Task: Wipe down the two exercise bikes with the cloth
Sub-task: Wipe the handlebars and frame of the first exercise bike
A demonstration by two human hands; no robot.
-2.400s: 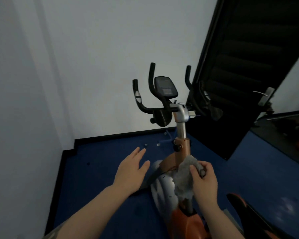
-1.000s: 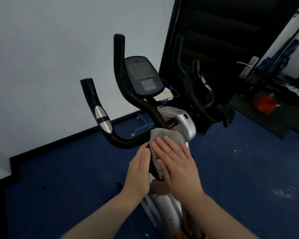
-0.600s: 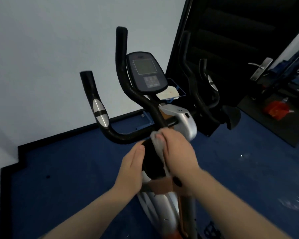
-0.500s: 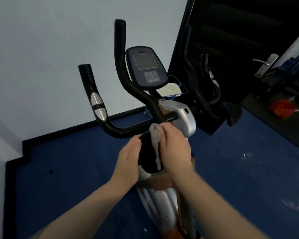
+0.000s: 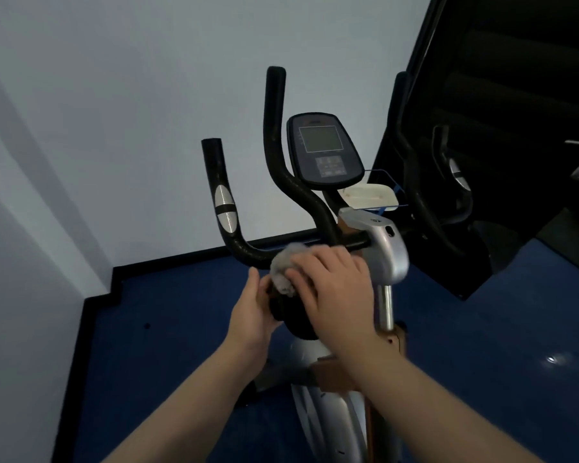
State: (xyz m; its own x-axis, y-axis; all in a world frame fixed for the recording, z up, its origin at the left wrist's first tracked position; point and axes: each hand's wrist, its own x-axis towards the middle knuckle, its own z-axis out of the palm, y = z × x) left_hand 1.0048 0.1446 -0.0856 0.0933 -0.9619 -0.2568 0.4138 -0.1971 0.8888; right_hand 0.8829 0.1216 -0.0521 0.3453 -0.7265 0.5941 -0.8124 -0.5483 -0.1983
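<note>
The person's right hand (image 5: pixel 335 289) lies over a crumpled grey cloth (image 5: pixel 283 270), its fingers spread and bent down across the cloth, pressing it against the black handlebar (image 5: pixel 248 252) of an exercise bike (image 5: pixel 386 252); only the cloth's left end shows past the fingertips. The left hand (image 5: pixel 253 315) is just left of the cloth, its fingers fairly straight and edge-on to the camera, resting against the side of a round black knob (image 5: pixel 293 320) that sits directly beneath the cloth; it grasps nothing that can be seen. Both bare forearms reach in from the bottom of the view. Around the cloth, the handlebar curves up to the left into a grip with a silver sensor pad (image 5: pixel 225 212), and a second black bar rises just behind the cloth. Above and behind the cloth stands a dark console (image 5: pixel 323 150) with a grey screen and buttons. Right of the cloth is the bike's silver post head, and behind that a small white tray (image 5: pixel 368 195) in a blue wire holder. Below the cloth the silver and orange frame runs down toward the bottom edge. Far right of the cloth is a black door (image 5: pixel 515 95). A pale wall (image 5: pixel 131 111) fills the space behind, and a blue floor (image 5: pixel 168 345) with black skirting lies beneath.
</note>
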